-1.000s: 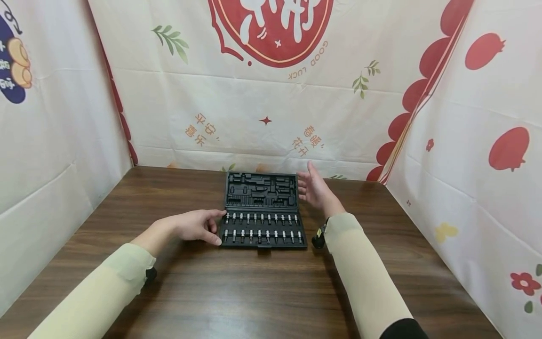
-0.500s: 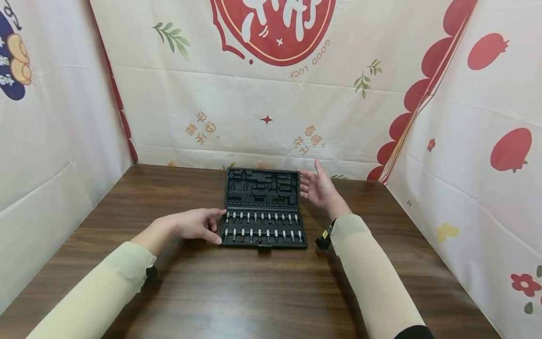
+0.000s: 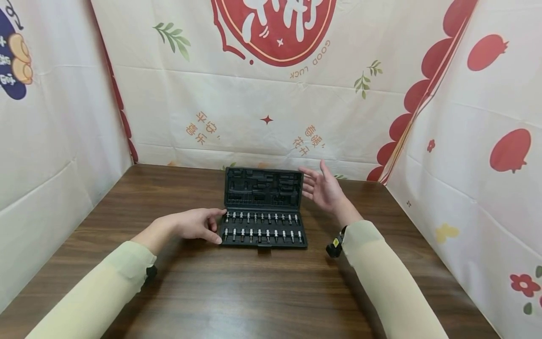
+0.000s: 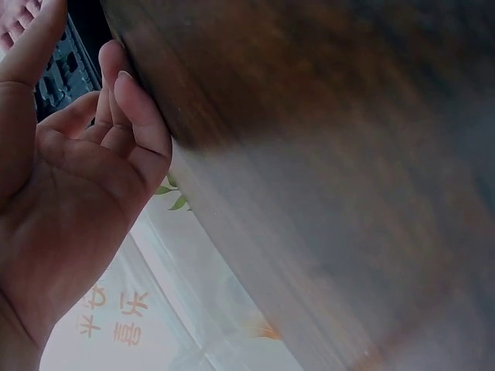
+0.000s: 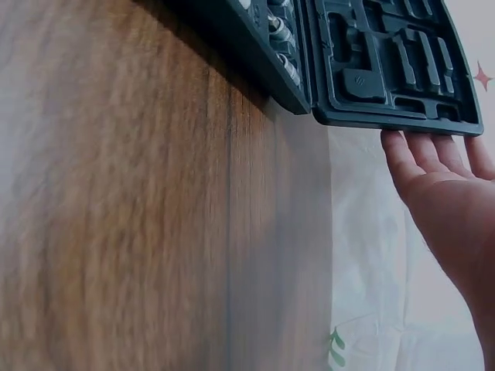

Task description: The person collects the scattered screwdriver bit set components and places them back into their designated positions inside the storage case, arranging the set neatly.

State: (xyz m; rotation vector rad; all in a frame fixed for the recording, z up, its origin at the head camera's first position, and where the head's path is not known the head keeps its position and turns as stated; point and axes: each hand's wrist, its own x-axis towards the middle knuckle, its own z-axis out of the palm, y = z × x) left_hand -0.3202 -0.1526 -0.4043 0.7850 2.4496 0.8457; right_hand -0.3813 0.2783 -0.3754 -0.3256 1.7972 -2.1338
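A black socket-bit case [image 3: 264, 229] lies unfolded on the table, with two rows of silver bits [image 3: 259, 235] in its base. Its moulded lid [image 3: 263, 188] stands raised at the back, leaning away. My left hand [image 3: 191, 225] rests at the base's left side, index fingertip near the hinge and thumb at the front corner. Beside the lid's right edge is my right hand [image 3: 325, 190], palm turned inward, thumb up. In the right wrist view its straight fingers [image 5: 402, 158] reach behind the lid's edge and touch it; the fingertips are hidden.
The brown wooden table [image 3: 237, 301] extends around the case. A printed cloth [image 3: 245, 94] hangs behind the table's far edge, close behind the lid. More cloth walls stand at the left [image 3: 51, 155] and right [image 3: 461, 155].
The lid has tipped further up toward upright, its top edge now higher and wider in the head view. My right hand has shifted to the right with it. The left hand stays put.
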